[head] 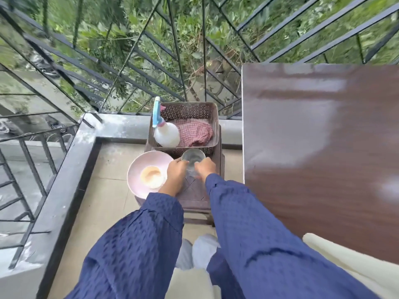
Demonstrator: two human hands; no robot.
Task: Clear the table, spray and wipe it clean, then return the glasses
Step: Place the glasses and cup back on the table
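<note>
Two clear glasses stand close together on a low brown stool [194,193]: one [193,156] by the basket, and a second, blurred one [191,172] just in front of it. My left hand [176,172] curls around the glasses from the left. My right hand [205,168] curls around them from the right. I cannot tell which glass each hand holds. The dark brown table [323,137] fills the right side, its top bare and shiny. A white spray bottle [166,134] with a blue head lies in a brown perforated basket [187,108] beside a red checked cloth [196,133].
A pink plate [138,167] holding a white bowl [152,176] overhangs the stool's left edge. The basket sits at the stool's far end. A black metal railing [129,67] and a grey ledge [121,126] close off the balcony. A cream cushion [345,262] lies at lower right.
</note>
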